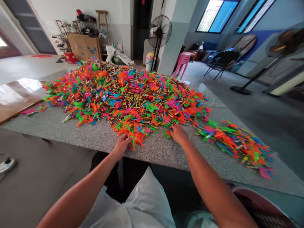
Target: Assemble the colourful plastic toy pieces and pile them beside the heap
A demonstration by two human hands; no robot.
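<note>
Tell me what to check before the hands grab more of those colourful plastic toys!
1. Left hand touching the orange plastic pieces at the pile's near edge: ok.
2. Right hand at the big multicoloured plastic toy pile: ok.
3. What the right hand grips: cannot tell.
4. Smaller colourful row lies apart to the right: ok.
5. Speckled stone tabletop has bare space near the edge: ok.

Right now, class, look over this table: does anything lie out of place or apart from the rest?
Yes. A few pink and orange pieces lie alone near the table's left edge, apart from the big heap of coloured plastic parts. A second, smaller pile sits right of the right hand. The left hand touches the heap's near edge.
</note>
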